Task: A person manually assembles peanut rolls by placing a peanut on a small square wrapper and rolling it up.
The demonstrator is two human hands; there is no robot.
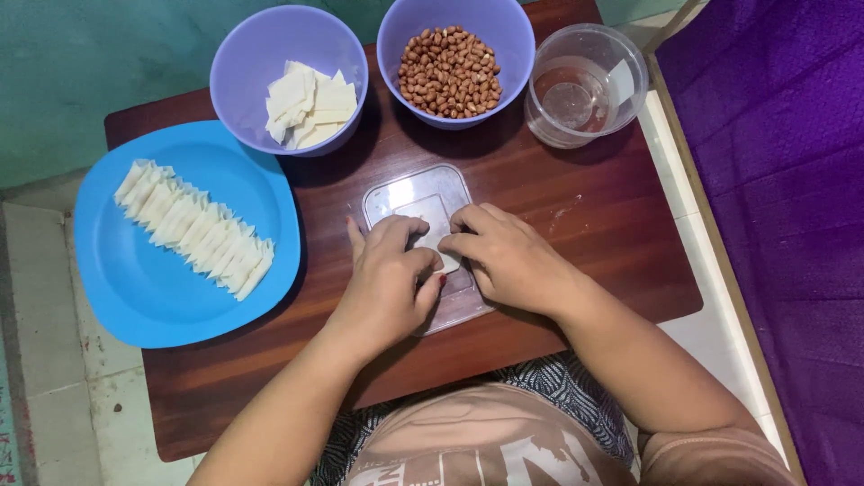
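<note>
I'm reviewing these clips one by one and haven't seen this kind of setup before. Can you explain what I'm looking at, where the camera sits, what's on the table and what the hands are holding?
There is no machine here: a person works with two bare hands. The single picture comes from a camera worn on the head, looking down at a low wooden table.

The left hand and right hand meet over a clear plastic lid lying flat, pinching a small white wrapper piece between the fingertips. Whether anything is inside it is hidden.

To the left, a blue plate carries a row of folded white pieces. Behind it stand a purple bowl of flat wrappers, a purple bowl of peanuts, and a clear container with a little water.
</note>
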